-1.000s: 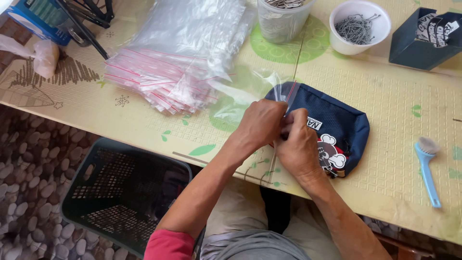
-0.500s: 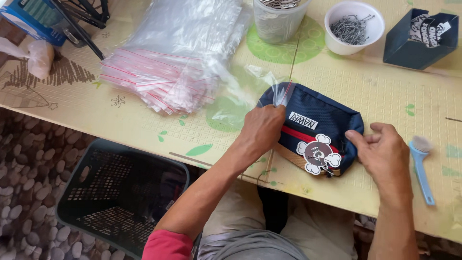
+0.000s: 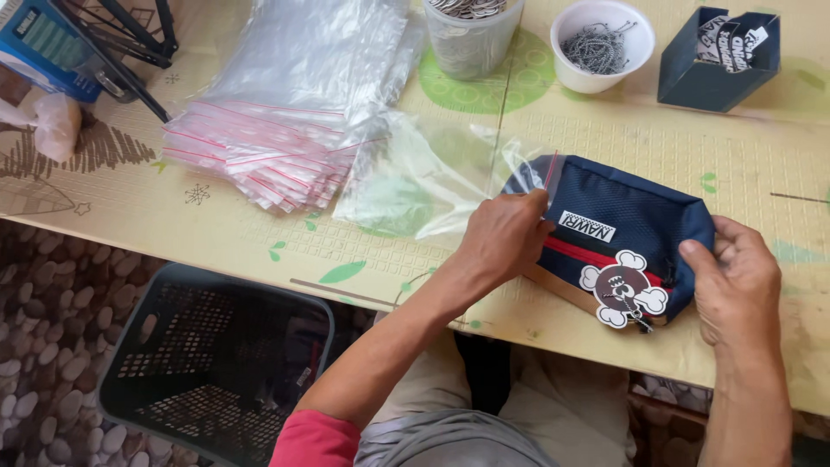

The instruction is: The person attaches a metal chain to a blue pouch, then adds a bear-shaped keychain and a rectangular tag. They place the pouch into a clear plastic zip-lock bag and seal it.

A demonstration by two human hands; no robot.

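Observation:
A navy blue zip pouch (image 3: 635, 216) with a red stripe and a round brown and white tag lies on the table near its front edge. My right hand (image 3: 735, 277) grips the pouch's right end. My left hand (image 3: 506, 238) pinches the mouth of a clear plastic zip bag (image 3: 415, 182) against the pouch's left end. The bag spreads out flat to the left of the pouch, and its red-lined opening reaches the pouch's corner.
A stack of clear zip bags (image 3: 277, 138) with red strips lies at the left. At the back stand a clear cup of metal pieces (image 3: 471, 35), a white bowl of small chains (image 3: 601, 43) and a dark blue box (image 3: 718, 56). A dark plastic basket (image 3: 207, 363) sits below the table's edge.
My hands have parted: the right one slid to the pouch's right end, the left stayed at its left end. The pouch turned tag side up and the clear bag now spreads leftward.

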